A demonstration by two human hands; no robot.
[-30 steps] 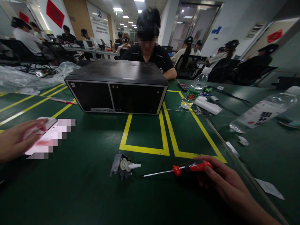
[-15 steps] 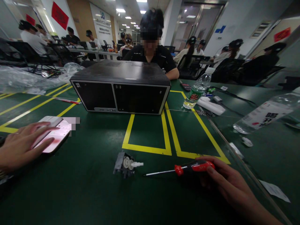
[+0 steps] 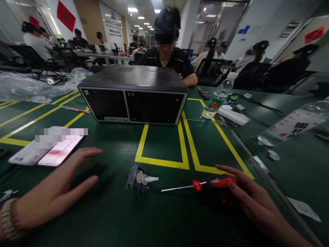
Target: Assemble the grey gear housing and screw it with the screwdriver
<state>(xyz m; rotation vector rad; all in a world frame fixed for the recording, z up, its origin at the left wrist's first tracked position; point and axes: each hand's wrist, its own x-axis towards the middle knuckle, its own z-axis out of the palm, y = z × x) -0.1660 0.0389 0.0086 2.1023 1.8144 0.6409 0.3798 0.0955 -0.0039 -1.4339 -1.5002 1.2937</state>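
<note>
My right hand rests on the green table with its fingers on the handle of a red and black screwdriver, whose shaft points left. A small grey part with white gears lies just left of the shaft tip. My left hand hovers open over the table, fingers spread, to the left of the grey part and below a lit phone. A bracelet shows on the left wrist. A black computer case lies flat farther back.
Yellow tape lines mark boxes on the table. A water bottle stands at the back right, another bottle lies at the right. A person sits behind the case. Crumpled plastic wrap lies at the far left.
My left hand has come off the phone and moved right and nearer, now open over the table. My right hand stays on the screwdriver.
</note>
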